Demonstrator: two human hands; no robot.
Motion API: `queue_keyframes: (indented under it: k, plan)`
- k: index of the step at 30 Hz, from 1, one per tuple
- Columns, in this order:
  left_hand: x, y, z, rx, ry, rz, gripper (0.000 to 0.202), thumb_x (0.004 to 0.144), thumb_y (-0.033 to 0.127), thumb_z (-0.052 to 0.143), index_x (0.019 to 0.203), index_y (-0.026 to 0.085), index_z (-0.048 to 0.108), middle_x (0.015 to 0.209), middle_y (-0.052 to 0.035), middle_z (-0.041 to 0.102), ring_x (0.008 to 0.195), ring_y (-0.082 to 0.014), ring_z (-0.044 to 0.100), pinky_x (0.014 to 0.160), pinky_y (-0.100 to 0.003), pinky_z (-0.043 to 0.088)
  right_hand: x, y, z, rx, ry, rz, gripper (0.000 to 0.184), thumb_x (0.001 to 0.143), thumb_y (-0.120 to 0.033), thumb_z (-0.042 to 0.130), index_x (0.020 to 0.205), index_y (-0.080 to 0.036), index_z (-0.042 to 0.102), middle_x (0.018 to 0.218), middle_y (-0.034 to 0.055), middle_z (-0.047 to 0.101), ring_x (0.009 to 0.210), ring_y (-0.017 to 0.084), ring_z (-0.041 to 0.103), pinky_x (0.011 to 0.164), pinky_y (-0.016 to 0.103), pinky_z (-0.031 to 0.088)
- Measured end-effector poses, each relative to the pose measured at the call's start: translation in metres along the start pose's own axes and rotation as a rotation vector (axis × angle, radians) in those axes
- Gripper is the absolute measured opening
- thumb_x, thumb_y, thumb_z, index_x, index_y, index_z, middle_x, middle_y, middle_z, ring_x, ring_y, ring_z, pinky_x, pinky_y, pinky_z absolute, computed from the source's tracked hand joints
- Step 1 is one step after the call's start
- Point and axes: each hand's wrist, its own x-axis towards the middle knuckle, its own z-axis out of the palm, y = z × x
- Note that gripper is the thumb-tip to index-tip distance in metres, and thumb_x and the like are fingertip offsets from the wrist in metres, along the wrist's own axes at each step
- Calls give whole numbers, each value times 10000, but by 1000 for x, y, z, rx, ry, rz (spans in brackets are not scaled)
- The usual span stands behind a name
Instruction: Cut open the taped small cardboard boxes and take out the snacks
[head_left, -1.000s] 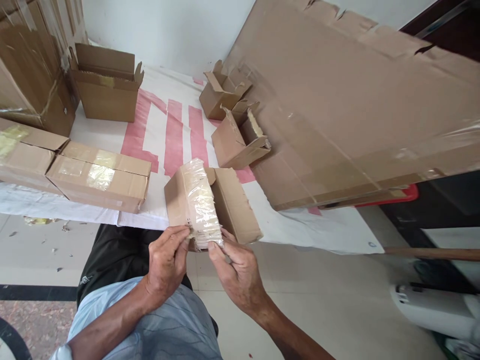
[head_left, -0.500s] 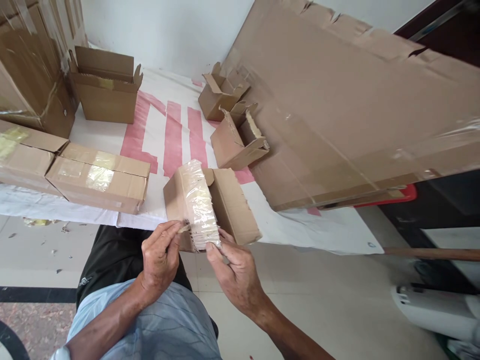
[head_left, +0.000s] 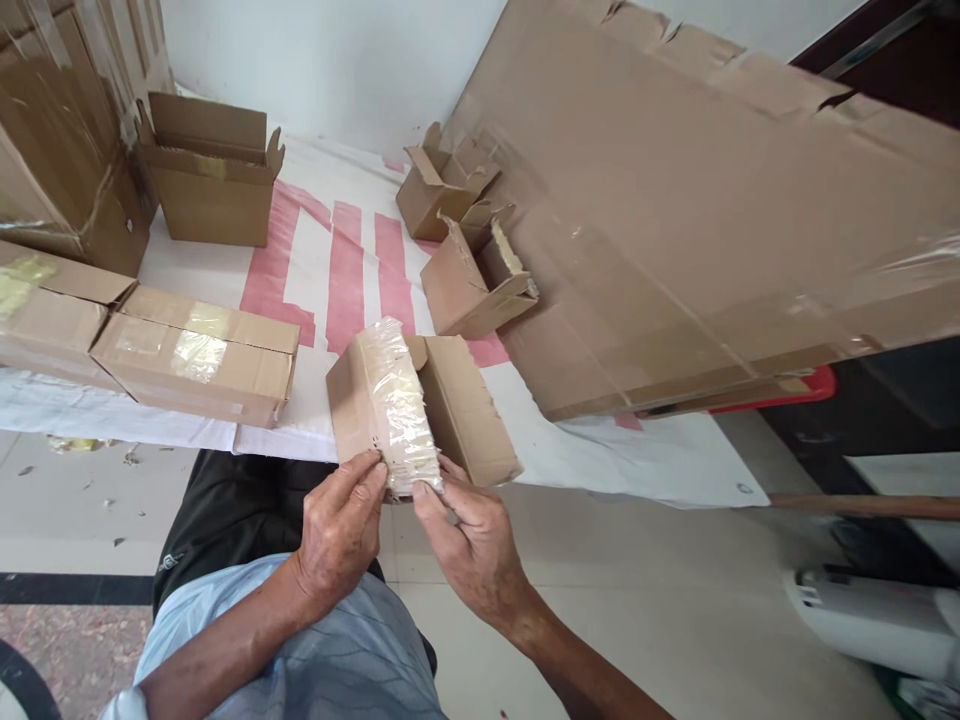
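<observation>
An open cardboard box [head_left: 469, 410] stands tilted at the front edge of the table. One of its flaps [head_left: 397, 395] is covered with crinkled clear tape, yellowish in places. My right hand [head_left: 480, 545] grips the near end of this flap, thumb on the taped face and fingers behind it. At the flap's left edge, my left hand [head_left: 345, 520] is closed in a pinch, its fingertips against the taped cardboard. Whatever lies between those fingertips is hidden.
Two closed, taped boxes [head_left: 199, 355] line the table's left front edge. Open boxes [head_left: 214, 200] [head_left: 480, 275] stand farther back. A large cardboard sheet [head_left: 675, 220] leans along the right side. The table's white cloth [head_left: 637, 465] has pink stripes.
My left hand has moved right and slightly down, from holding a small thin strip beside the flap to pressing at the flap's edge. My right hand and the box have barely moved.
</observation>
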Motion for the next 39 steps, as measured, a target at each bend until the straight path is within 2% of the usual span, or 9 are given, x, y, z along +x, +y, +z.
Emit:
queue_keyframes:
  k: [3, 7, 9, 13, 16, 18, 24, 32, 39]
  plan:
    - [-4, 4, -3, 26, -42, -8, 451, 999, 54, 552, 1433, 170, 589, 1288, -207, 727, 1210, -269, 729, 983, -384, 654, 0, 0, 0, -5, 5, -14, 305, 1019, -199, 492, 947, -263, 782, 915, 11, 821, 858, 221, 775, 1101, 472, 545]
    - [-10, 8, -5, 55, -115, 5, 546, 1006, 216, 608, 1530, 116, 489, 1374, -270, 671, 1289, -333, 683, 988, -441, 648, -1, 1, 0, -21, -3, -32, 311, 1021, -194, 489, 1036, -268, 791, 974, 18, 829, 879, 220, 782, 1116, 477, 538]
    - [-13, 7, -3, 97, -108, 34, 585, 1003, 250, 633, 1547, 115, 466, 1370, -268, 679, 1288, -334, 686, 989, -440, 646, -1, 1, 0, -24, -11, -25, 320, 1023, -198, 484, 1056, -268, 794, 988, 28, 831, 914, 229, 784, 1119, 482, 536]
    - [-17, 0, 5, 174, -49, 80, 535, 1011, 134, 596, 1535, 152, 485, 1339, -226, 718, 1304, -301, 682, 982, -400, 636, -1, 2, 1, -14, -18, -12, 329, 1029, -214, 474, 1054, -261, 799, 987, 43, 831, 943, 240, 780, 1113, 488, 536]
    - [-18, -4, 10, 190, -33, 80, 520, 1001, 82, 581, 1511, 154, 513, 1332, -213, 727, 1367, -332, 628, 1020, -481, 607, -1, 1, 3, -3, -19, -9, 332, 1035, -207, 467, 1048, -260, 794, 990, 44, 829, 925, 233, 775, 1082, 470, 552]
    - [-17, -4, 11, 172, -25, 81, 542, 990, 51, 565, 1520, 154, 508, 1331, -216, 727, 1336, -328, 646, 1017, -505, 602, -1, 0, 3, 6, -7, -4, 330, 1037, -202, 467, 1057, -262, 791, 1015, 46, 827, 945, 235, 775, 1045, 451, 570]
    - [-12, -8, 11, 110, 0, 104, 558, 1010, 49, 490, 1556, 167, 478, 1338, -220, 716, 1237, -279, 703, 951, -429, 637, -1, -3, 5, 13, 7, 17, 292, 1025, -226, 522, 1163, -268, 775, 1140, 65, 813, 1105, 272, 751, 1012, 451, 584]
    - [-10, -11, 10, 15, 42, 120, 486, 996, 52, 567, 1469, 164, 556, 1292, -213, 745, 1201, -281, 735, 934, -436, 662, -6, 1, 9, 38, 73, 118, 208, 999, -300, 599, 1019, -249, 800, 1073, 67, 822, 1099, 277, 749, 977, 409, 608]
    - [-8, -8, 5, -101, 85, 37, 233, 962, 80, 673, 1182, 158, 683, 1196, -190, 779, 1093, -259, 777, 911, -400, 681, -3, -9, 8, 137, 66, 285, 185, 988, -365, 613, 967, -209, 709, 895, 40, 802, 775, 198, 748, 709, 270, 611]
